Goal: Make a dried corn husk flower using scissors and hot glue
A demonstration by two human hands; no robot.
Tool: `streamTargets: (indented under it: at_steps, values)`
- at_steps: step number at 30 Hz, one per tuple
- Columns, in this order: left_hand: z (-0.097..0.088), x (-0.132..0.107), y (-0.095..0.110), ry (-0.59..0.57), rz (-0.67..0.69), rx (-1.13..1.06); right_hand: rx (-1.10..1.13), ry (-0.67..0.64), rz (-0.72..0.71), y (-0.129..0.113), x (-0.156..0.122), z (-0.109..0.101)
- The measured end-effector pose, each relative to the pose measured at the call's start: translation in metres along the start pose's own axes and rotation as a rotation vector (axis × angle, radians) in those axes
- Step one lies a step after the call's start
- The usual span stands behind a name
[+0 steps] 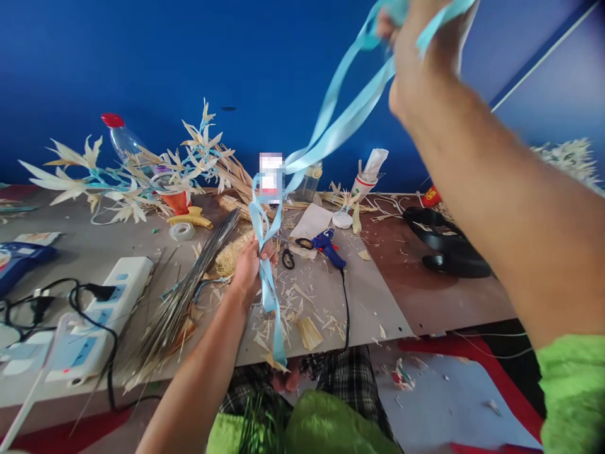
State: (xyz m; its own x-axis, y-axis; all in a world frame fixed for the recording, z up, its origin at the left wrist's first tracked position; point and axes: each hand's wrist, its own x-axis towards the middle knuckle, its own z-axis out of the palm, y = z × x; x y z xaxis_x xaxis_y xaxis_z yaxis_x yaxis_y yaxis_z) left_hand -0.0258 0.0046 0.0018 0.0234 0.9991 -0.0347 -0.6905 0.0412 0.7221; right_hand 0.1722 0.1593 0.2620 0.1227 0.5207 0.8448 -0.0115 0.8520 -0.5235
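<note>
A long light-blue ribbon runs slantwise between my two hands above the table. My left hand is closed round the ribbon near the table's middle, and loops stand above the grip while a tail hangs below it. High at the upper right, my right hand is raised with more of the ribbon in its fingers; it is partly blurred and cut by the frame's top. Near my left hand lie a bundle of thin metal wires, black-handled scissors and a blue glue gun.
Dried-husk flower branches spread across the back left. A white power strip with black cables lies at the left. Husk scraps litter the board. A roll of clear tape and a black tape dispenser-like object are also there.
</note>
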Motion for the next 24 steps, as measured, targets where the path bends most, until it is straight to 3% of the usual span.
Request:
streamTargets:
  at_steps: [2, 6, 9, 10, 14, 19, 22, 24]
  values:
    - [0.002, 0.001, -0.006, 0.065, 0.119, 0.111, -0.033, -0.137, 0.121, -0.013, -0.069, 0.014]
    - [0.002, -0.001, -0.016, 0.094, 0.261, 0.326, -0.046, -0.501, 0.837, -0.018, -0.192, 0.032]
    - [0.0, -0.003, -0.019, 0.123, 0.324, 0.436, 0.0, -0.765, 1.141, -0.004, -0.245, 0.039]
    - [0.0, -0.004, -0.019, 0.142, 0.326, 0.466, -0.042, -0.757, 1.171, 0.0, -0.255, 0.042]
    - [-0.003, -0.003, -0.017, 0.151, 0.252, 0.521, -0.075, -0.606, 1.268, 0.012, -0.267, 0.052]
    - [-0.006, 0.002, -0.02, 0.169, 0.143, 0.375, 0.001, -0.491, 1.35, 0.026, -0.258, 0.052]
    - [-0.005, 0.003, -0.023, 0.158, 0.075, 0.258, -0.126, -0.46, 1.318, 0.038, -0.237, 0.043]
    - [-0.003, 0.003, -0.024, 0.134, 0.048, 0.21, -0.184, -0.397, 1.369, 0.045, -0.209, 0.036]
